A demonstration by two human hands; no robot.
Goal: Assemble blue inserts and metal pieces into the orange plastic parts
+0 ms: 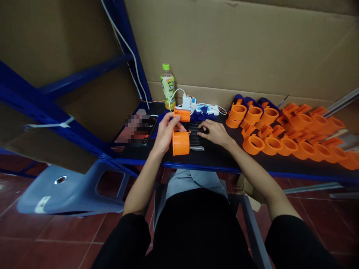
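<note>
My left hand (pixel 167 130) grips an orange plastic part (pixel 181 143) made of a wide ring at the front and a smaller piece behind, held above the dark table. To its right, my right hand (pixel 212 132) rests with bent fingers over a row of black strips (pixel 195 139); its fingertips touch or nearly touch them, and I cannot make out anything in its fingers. Dark blue pieces (pixel 204 113) lie behind the strips.
Several orange ring parts (pixel 253 144) stand in rows on the right. Behind are a bottle (pixel 168 87) and a power strip (pixel 209 108) with cables. A phone (pixel 150 129) lies on the left beside a blue rack post (pixel 117 56). A blue stool (pixel 75 190) stands at lower left.
</note>
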